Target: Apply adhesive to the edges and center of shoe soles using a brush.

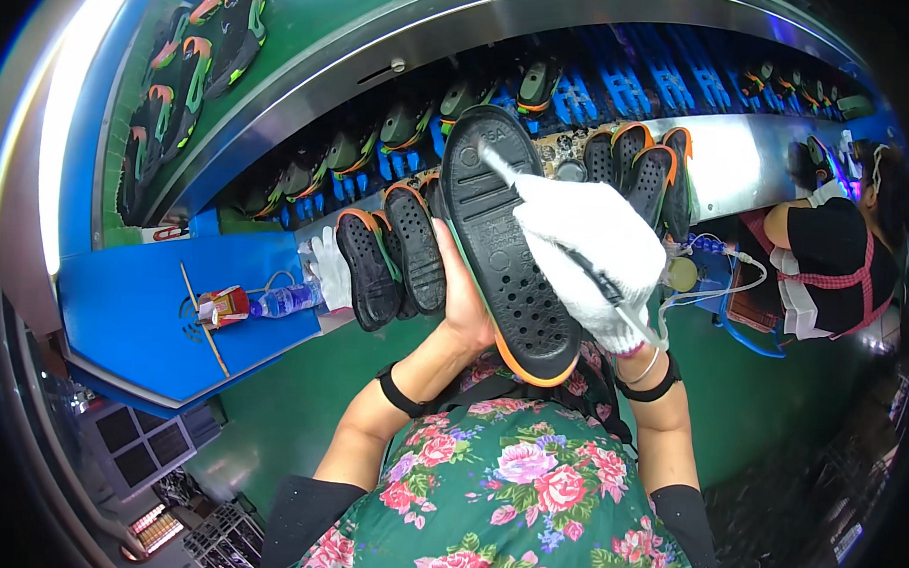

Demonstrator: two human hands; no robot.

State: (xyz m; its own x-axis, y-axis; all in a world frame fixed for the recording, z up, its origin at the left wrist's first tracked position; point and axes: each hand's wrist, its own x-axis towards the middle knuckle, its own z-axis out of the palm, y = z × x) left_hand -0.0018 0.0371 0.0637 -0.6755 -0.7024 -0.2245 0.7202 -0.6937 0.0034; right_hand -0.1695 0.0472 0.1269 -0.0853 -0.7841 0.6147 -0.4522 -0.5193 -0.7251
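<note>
A black shoe sole (491, 235) with an orange rim and many small holes is tilted up in front of me. My left hand (462, 294), bare, grips its left edge. My right hand (591, 254), in a white knit glove, is closed round a slim tool (607, 287) with a dark and pale handle, its kind unclear. Something white and blurred reaches from this hand onto the sole's upper part; I cannot tell whether it is a fingertip or the tool's tip. More black soles with orange rims stand left (373, 271) and right (650, 181) of the held one.
Shoe uppers (405, 129) on blue supports line the far conveyor. More shoes rest on a green shelf (282, 73) at upper left. The blue table (124, 292) bears a bottle (286, 300), a red container (223, 306) and a stick. A co-worker (836, 247) and pale tubing (750, 269) are at right.
</note>
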